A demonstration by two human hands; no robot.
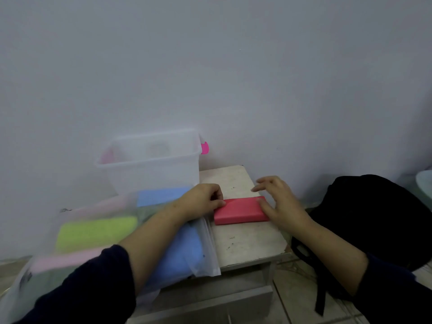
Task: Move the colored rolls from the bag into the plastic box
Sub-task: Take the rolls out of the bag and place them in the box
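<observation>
Red and flat-sided, the red roll lies on the tabletop just outside the mouth of the clear plastic bag, between both hands. The left hand has curled fingers pinching its near end; the right hand is spread, its thumb touching the far end, gripping nothing. It looks light and soft, likely squashable, so a hold across the long sides should suit. Blue, green and pink rolls remain bagged. The plastic box stands behind, just beside the bag.
</observation>
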